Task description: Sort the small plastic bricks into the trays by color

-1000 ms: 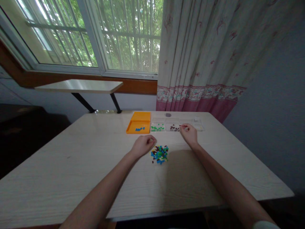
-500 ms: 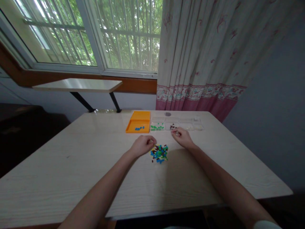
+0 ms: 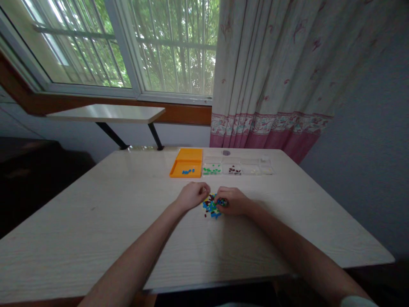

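A small heap of blue, green, brown and yellow plastic pieces (image 3: pixel 211 209) lies on the table. My left hand (image 3: pixel 192 195) is closed at the heap's upper left edge, fingertips pressed together; whatever they hold is too small to make out. On the right side of the heap is my right hand (image 3: pixel 234 201), its fingers curled round over the pieces. Several coloured pieces show between thumb and fingers, but which one is gripped is unclear. Behind the hands, an open orange box (image 3: pixel 172 172) holds blue pieces (image 3: pixel 188 172).
Right of the orange box stands a clear compartment tray (image 3: pixel 251 170), with green pieces (image 3: pixel 211 170) and brown pieces (image 3: pixel 234 170) in separate sections. A grey disc (image 3: pixel 226 152) sits at the table's back edge. A raised white shelf (image 3: pixel 111 112) stands at the back left.
My right hand has moved from the brown pieces' compartment down and left to the heap. More brown pieces are now visible there. My left hand stays almost in place.
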### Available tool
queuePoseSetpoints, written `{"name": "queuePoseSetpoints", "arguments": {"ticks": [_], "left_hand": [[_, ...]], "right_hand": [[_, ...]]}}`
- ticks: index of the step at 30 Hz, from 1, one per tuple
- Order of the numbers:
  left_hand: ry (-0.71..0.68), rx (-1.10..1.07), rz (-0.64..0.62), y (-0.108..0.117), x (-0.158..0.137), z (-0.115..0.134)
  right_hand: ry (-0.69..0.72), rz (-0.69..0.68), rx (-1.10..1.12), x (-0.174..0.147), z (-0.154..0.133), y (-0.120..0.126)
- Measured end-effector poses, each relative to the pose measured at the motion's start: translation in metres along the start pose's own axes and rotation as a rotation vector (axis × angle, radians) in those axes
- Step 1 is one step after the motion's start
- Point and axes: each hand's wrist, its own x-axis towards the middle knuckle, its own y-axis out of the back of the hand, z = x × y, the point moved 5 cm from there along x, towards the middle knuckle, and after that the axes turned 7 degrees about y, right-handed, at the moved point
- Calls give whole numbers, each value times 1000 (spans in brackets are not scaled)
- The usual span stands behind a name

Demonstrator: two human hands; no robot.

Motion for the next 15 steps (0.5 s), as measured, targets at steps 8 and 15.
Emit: {"name": "queuePoseSetpoints", "arguments": {"ticks": [8,15], "left_hand": [[-23,-25,3,0,0,2],[-8,-67,17,2,-1,4]], "right_hand": [[-53,14,-4,0,5,0],[-165,41,40,1,16,-5]]}}
